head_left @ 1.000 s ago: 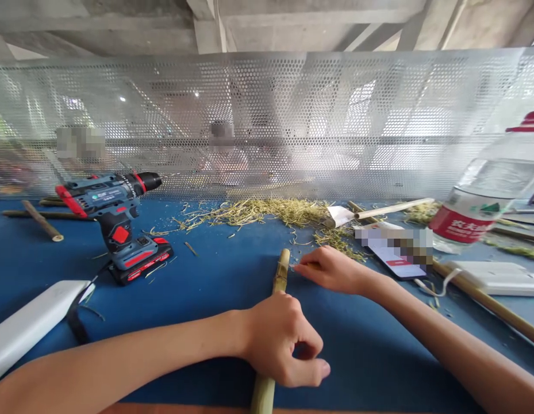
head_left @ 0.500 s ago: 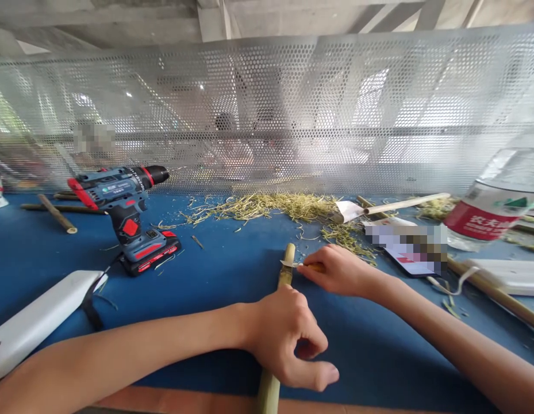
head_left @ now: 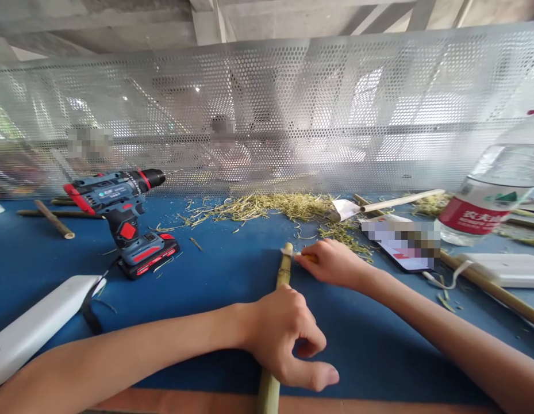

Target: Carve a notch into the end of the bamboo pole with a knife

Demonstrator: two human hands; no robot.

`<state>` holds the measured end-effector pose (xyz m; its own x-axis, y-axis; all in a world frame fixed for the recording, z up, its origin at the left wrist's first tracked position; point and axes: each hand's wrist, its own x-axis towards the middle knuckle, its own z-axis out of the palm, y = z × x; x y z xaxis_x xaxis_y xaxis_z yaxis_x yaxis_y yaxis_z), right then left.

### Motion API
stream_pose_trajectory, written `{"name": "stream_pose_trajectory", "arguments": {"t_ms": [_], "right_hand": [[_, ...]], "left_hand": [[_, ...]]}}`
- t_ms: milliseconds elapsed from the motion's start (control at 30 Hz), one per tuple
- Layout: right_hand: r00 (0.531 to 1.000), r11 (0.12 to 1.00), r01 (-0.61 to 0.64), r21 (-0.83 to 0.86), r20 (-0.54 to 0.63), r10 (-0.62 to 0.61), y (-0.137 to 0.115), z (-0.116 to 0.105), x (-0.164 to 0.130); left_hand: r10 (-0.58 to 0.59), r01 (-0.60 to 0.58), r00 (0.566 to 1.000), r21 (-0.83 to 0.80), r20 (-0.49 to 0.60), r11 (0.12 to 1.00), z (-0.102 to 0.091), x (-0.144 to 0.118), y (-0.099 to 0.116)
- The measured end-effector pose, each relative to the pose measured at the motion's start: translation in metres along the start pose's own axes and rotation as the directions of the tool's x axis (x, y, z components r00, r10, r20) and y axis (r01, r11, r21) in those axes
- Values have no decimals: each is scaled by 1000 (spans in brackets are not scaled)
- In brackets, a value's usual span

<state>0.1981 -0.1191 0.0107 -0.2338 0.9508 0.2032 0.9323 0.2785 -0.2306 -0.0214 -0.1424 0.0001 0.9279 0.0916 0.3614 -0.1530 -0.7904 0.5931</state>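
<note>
One water bottle with a red label stands far out past the right hand's knuckles, clear and see-through; how full it is cannot be told. Both hands are on a green bamboo stick that lies on the blue table, running from the near edge away toward the mesh screen. The left hand is wrapped over the near part of the stick, fingers curled down and closed around it, thumb stretched out flat toward the right. The right hand sits just beyond, at the stick's far tip, fingers bunched together on a small knife with a yellowish handle; its short blade touches the stick's end, just left of the fingertips. Beyond the right fingers lies a heap of bamboo shavings along the foot of the screen. Well to the left of the left hand stands a blue and red cordless drill, and nearer the left forearm lies a white power bank with a dark strap. Right of the right wrist lie a phone, a long bamboo rod and a white flat box
</note>
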Motion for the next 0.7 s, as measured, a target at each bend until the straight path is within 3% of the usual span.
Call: {"name": "stream_pose_trajectory", "arguments": {"t_ms": [167,500,700], "right_hand": [[990,994,-113,-4,-79,113,20,2,8],[990,973,114,200,56,-128,-5,-5,-16],[997,993,53,108,53,-59,-9,-2,-15]], "left_hand": [[-63,63,998,-4,10,998,0,2,0],[-122,122,993,5,3,993,0,0,2],[-94,93,996,12,13,996,-2,2,5]]}}
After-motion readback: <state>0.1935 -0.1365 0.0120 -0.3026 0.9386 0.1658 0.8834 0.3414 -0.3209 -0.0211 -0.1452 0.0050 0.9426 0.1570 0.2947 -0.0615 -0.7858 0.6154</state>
